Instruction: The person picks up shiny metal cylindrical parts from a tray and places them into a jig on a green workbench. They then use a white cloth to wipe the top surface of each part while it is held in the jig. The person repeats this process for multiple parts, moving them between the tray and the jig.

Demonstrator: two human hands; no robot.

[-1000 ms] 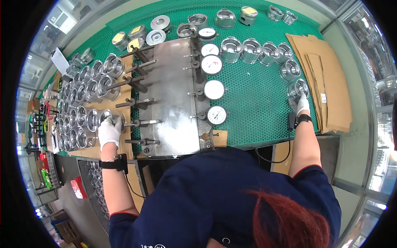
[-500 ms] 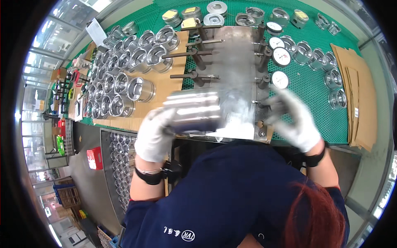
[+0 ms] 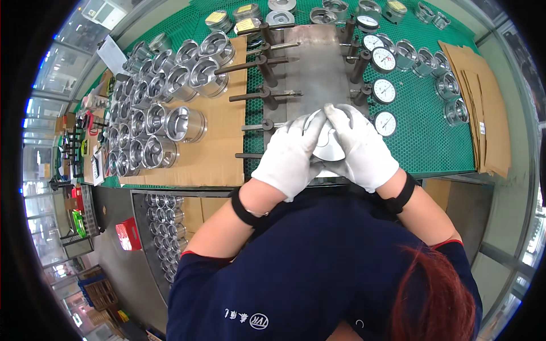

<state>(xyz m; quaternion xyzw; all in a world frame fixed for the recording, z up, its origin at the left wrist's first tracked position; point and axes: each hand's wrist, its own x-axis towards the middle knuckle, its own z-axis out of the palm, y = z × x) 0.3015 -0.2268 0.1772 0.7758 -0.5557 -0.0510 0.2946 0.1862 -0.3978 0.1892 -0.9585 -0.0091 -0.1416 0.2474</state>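
Observation:
A shiny metal piston (image 3: 330,149) stands on the near end of the steel plate (image 3: 315,71), its pale round crown facing up. My gloved left hand (image 3: 293,149) wraps its left side and my gloved right hand (image 3: 362,146) its right side. Both sets of fingers curve over the rim and nearly meet at the far edge. Most of the piston's wall is hidden by the gloves. Just right of my right hand is a round white dial gauge (image 3: 385,123). Left of the plate, a dark post clamp (image 3: 268,126) with a rod stands beyond my left hand.
Rows of pistons (image 3: 185,124) stand on brown cardboard (image 3: 219,153) at the left. More gauges (image 3: 384,91) and clamp posts line the plate. Pistons (image 3: 456,111) and cardboard sheets (image 3: 480,102) lie on the green mat (image 3: 432,145) at the right. A red box (image 3: 128,234) sits on the floor.
The piston, held sideways in my left hand before, now stands crown up on the plate. My right hand has come in from the right and closed around it too.

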